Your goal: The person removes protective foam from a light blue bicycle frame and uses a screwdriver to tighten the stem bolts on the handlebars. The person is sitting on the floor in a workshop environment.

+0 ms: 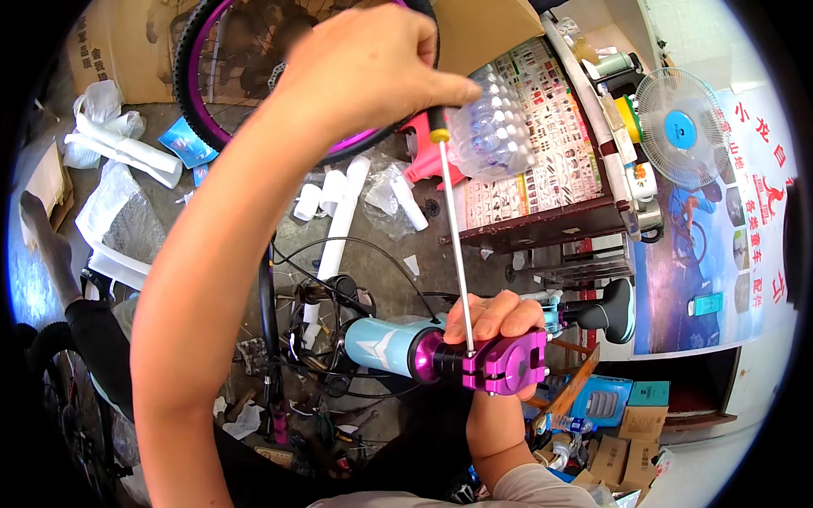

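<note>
My left hand [373, 72], raised at the top centre, is closed round the handle of a long screwdriver [453, 229]. Its yellow-and-black handle end shows under my thumb. The silver shaft slants down to a bolt on the side of a purple handlebar stem [517, 366]. My right hand [495, 317] grips that stem from behind, with fingers over its upper edge. The stem is fixed to the light blue head tube [381, 345] of a bicycle frame, past a purple ring and black spacers. Black cables [373, 245] loop beside the tube.
A purple-rimmed wheel [199, 93] leans at the back. A cabinet [542, 216] bears packed bottles [491, 131]; a fan [680, 129] stands at the right. Plastic wrap and white foam tubes [343, 220] litter the floor. Boxes [622, 457] sit lower right. A person's leg [51, 254] shows at left.
</note>
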`<state>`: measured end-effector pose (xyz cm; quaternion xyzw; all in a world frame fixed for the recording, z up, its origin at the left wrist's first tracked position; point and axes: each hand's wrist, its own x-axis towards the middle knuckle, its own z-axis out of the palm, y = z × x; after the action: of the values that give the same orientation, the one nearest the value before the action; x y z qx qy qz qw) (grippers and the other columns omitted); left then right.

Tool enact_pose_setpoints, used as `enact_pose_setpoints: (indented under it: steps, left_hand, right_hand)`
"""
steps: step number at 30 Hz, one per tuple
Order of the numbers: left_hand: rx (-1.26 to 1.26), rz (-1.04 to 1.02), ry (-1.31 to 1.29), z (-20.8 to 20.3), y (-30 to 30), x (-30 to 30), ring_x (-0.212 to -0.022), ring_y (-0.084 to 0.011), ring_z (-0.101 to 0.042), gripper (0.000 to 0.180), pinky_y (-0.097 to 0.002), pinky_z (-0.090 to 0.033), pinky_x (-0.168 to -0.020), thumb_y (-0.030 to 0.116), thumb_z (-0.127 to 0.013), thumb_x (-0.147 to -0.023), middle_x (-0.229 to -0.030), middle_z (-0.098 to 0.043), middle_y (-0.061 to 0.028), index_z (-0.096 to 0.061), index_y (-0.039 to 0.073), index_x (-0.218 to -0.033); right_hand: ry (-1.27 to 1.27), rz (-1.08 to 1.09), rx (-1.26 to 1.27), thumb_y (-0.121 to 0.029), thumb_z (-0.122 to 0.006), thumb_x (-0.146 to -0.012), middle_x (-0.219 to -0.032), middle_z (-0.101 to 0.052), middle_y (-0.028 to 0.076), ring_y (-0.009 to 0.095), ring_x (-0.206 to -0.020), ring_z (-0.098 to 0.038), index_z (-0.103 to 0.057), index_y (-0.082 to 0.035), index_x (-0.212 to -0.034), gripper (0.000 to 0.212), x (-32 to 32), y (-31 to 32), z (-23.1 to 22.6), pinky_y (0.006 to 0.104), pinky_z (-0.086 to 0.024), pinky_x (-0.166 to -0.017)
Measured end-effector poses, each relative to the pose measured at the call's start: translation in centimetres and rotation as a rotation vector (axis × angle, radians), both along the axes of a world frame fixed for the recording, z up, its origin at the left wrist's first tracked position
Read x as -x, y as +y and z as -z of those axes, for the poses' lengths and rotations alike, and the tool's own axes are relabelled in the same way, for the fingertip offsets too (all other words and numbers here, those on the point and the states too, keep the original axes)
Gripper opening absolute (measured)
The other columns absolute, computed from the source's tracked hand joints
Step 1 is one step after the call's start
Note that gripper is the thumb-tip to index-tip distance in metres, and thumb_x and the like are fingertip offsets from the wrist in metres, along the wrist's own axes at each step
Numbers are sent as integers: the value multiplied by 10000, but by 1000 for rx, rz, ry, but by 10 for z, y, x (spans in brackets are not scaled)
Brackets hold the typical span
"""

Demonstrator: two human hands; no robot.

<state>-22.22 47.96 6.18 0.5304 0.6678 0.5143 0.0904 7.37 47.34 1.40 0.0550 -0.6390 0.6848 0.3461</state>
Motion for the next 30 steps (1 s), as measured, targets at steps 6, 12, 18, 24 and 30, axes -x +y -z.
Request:
enact_pose_setpoints:
  steps: [6,12,18,24,30]
  left_hand:
    - [-247,737,-857,14,-16,29,-609,-31,-418,351,-231,-411,-558,326,-637,-967,-777,-575,47,-665,28,-1149]
    - [-714,839,-1137,48,3,-29,-1259,-382,-583,512,-437,-596,-857,414,-575,-1014,-1471,-494,-200,-487,58,-1373]
    - [-556,523,-842,38,19,-37,-983,-238,-674,290,-337,-550,-735,311,-597,-1022,-1142,-677,-135,-594,63,-1173]
    - [105,7,-100,7,8,-13,-632,-151,-602,403,-310,-472,-624,408,-783,-787,-653,-649,-78,-746,7,-800]
    - [-147,475,-728,41,-1,-27,-818,-86,-589,366,-242,-458,-752,287,-687,-932,-880,-664,-13,-702,2,-1160]
  right_hand:
    - [0,22,59,-391,-910,-711,-1052,-663,203,390,-918,-683,-633,1,-1104,621,1,-4,-2,500,-577,-805]
    - [-20,38,67,-392,-908,-710,-1038,-661,200,403,-926,-680,-623,4,-1111,632,-2,-6,-4,513,-575,-839]
    - [-13,36,67,-398,-909,-709,-1044,-662,203,382,-931,-685,-622,8,-1111,639,0,-5,-1,496,-573,-837]
    - [-17,15,64,-401,-912,-705,-1052,-663,202,390,-954,-685,-624,9,-1119,649,1,-4,-2,497,-579,-845]
    - [-15,23,114,-372,-927,-689,-1048,-662,200,383,-945,-673,-631,11,-1141,662,0,-6,-4,511,-589,-856]
